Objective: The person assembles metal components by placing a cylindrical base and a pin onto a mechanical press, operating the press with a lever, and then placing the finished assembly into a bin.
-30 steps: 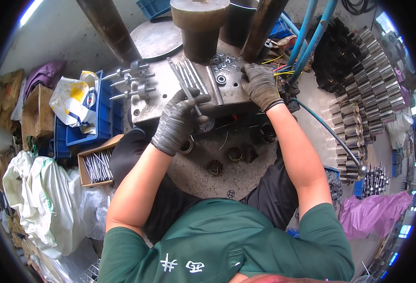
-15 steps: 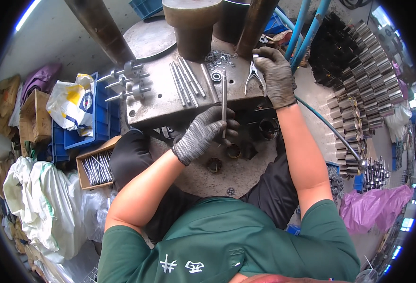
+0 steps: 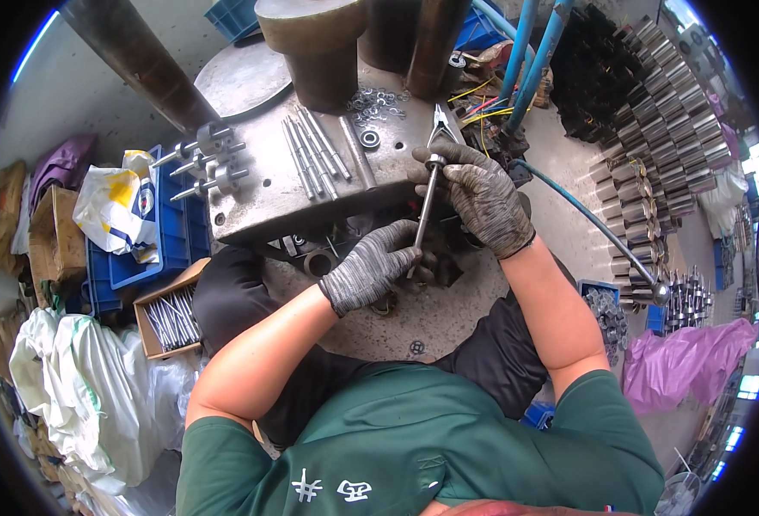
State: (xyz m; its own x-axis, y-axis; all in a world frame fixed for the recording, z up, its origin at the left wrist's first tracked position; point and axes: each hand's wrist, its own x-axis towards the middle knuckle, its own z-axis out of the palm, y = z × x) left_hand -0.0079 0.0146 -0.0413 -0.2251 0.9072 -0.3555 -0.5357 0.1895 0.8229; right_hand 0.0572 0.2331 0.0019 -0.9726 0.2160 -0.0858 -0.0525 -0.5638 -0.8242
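Observation:
My left hand [image 3: 371,267] is closed around the lower part of a slim metal shaft [image 3: 428,205], which stands tilted in front of the metal block. Around the shaft's upper end, the fingers of my right hand [image 3: 483,198] pinch a small metal ring [image 3: 435,160]; its exact kind is hard to make out. Both hands wear grey, stained work gloves. Just beyond my right fingers, pliers [image 3: 441,125] lie on the block with their handles spread toward me. Left of them are a bearing [image 3: 369,138], a thicker rod [image 3: 357,153] and several slim shafts [image 3: 314,155].
The metal block [image 3: 255,202] carries loose clips [image 3: 376,105] and shafts with rollers [image 3: 212,163]. A thick column [image 3: 319,69] rises behind. Blue crates [image 3: 186,215] and a box of rods [image 3: 171,320] stand left; stacked metal cylinders [image 3: 663,120] and a ball-ended lever [image 3: 660,293] are right.
My right hand has left the pliers on the block and come down to the shaft's top, where a ring now shows. My left hand has lowered and tilted the shaft. The view has shifted slightly.

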